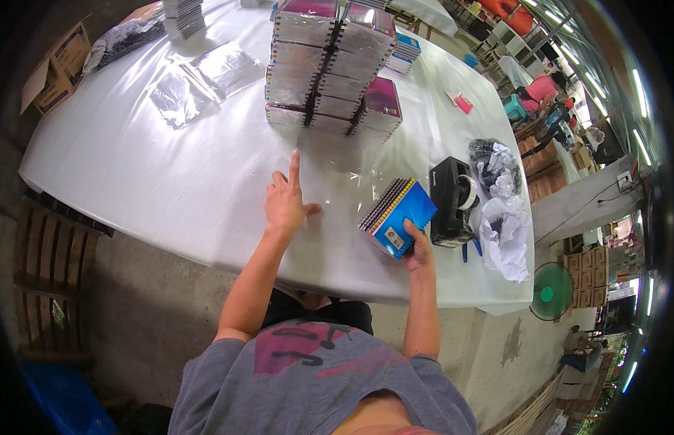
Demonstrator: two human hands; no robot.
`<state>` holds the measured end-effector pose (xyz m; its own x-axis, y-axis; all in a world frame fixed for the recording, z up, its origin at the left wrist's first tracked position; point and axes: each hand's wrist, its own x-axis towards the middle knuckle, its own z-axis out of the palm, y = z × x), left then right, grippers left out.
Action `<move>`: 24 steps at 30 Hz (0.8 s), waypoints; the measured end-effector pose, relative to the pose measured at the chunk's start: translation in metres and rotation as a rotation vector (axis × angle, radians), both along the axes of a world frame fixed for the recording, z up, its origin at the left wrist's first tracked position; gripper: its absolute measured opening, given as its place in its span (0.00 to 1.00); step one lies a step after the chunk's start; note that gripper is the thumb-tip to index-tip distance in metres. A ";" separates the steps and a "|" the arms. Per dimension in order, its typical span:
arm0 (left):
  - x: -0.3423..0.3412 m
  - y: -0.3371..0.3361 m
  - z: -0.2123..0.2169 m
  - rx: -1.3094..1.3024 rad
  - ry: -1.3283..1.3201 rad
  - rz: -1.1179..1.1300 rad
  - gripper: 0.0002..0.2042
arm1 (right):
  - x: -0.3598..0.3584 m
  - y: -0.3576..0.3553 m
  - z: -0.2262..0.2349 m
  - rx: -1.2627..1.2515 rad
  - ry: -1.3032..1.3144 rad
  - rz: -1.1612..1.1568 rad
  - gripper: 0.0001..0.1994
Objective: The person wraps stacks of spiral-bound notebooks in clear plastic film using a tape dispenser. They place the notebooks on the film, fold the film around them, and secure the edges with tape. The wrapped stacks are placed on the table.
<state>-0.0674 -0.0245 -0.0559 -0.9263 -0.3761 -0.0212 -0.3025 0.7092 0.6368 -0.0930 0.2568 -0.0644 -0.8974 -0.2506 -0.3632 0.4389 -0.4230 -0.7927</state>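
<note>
My right hand [420,252] grips a small stack of spiral notebooks [401,217] by its near right corner, thumb on the blue cover. The stack is tilted above the table's near side, its black and yellow coils showing along one edge. To its left, my left hand [285,201] is over the white table, index finger stretched forward and thumb out to the side, with nothing visible in it. Clear plastic film [344,190] lies between the hands, its edges hard to make out. Beyond them rise piled plastic-wrapped notebook packs [301,69] with purple tops.
A black tape dispenser [447,203] stands right of my right hand, beside blue-handled scissors [473,250] and crumpled white plastic [505,239]. Shiny clear plastic sheets [206,76] lie at the far left. A cardboard box [61,65] sits beyond the left edge.
</note>
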 end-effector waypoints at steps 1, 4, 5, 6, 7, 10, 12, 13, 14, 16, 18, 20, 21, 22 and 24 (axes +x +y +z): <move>-0.003 0.001 0.004 0.013 -0.119 -0.024 0.57 | 0.000 0.001 -0.001 -0.002 0.000 0.008 0.33; -0.012 0.004 0.000 0.030 -0.203 -0.080 0.57 | -0.002 0.004 -0.006 0.018 0.029 0.036 0.33; -0.014 0.004 -0.002 0.003 -0.219 -0.102 0.56 | -0.003 0.005 -0.007 0.018 0.027 0.043 0.33; -0.012 0.004 -0.007 0.022 -0.107 -0.088 0.55 | -0.004 0.006 -0.008 0.017 0.025 0.051 0.33; -0.009 0.004 -0.014 0.042 0.005 -0.073 0.53 | -0.004 0.007 -0.008 0.017 0.024 0.059 0.33; -0.002 0.000 0.001 0.391 0.085 -0.017 0.51 | -0.003 0.004 -0.002 0.003 0.051 0.088 0.33; 0.000 -0.008 0.001 0.515 0.108 -0.069 0.52 | -0.003 0.004 -0.002 0.001 0.042 0.092 0.33; 0.005 -0.012 0.002 0.506 0.021 -0.091 0.53 | -0.003 0.003 -0.002 0.000 0.038 0.093 0.33; 0.009 -0.013 0.009 0.496 -0.061 -0.120 0.53 | -0.003 0.004 -0.003 0.003 0.041 0.085 0.33; 0.018 -0.015 0.016 0.499 -0.185 -0.170 0.54 | -0.003 0.006 -0.006 0.008 0.047 0.068 0.33; 0.028 -0.017 0.019 0.523 -0.274 -0.210 0.55 | -0.002 0.005 -0.006 -0.021 0.043 0.050 0.33; 0.032 -0.014 0.027 0.463 -0.333 -0.211 0.54 | -0.001 0.004 -0.005 -0.032 0.044 0.039 0.33; 0.033 -0.012 0.029 0.434 -0.363 -0.210 0.54 | -0.001 0.003 -0.004 -0.027 0.046 0.037 0.33; 0.031 -0.010 0.028 0.474 -0.351 -0.197 0.53 | -0.001 0.003 -0.003 -0.023 0.048 0.034 0.33; 0.027 -0.006 0.021 0.555 -0.329 -0.170 0.51 | -0.001 0.005 -0.006 -0.012 0.049 0.034 0.33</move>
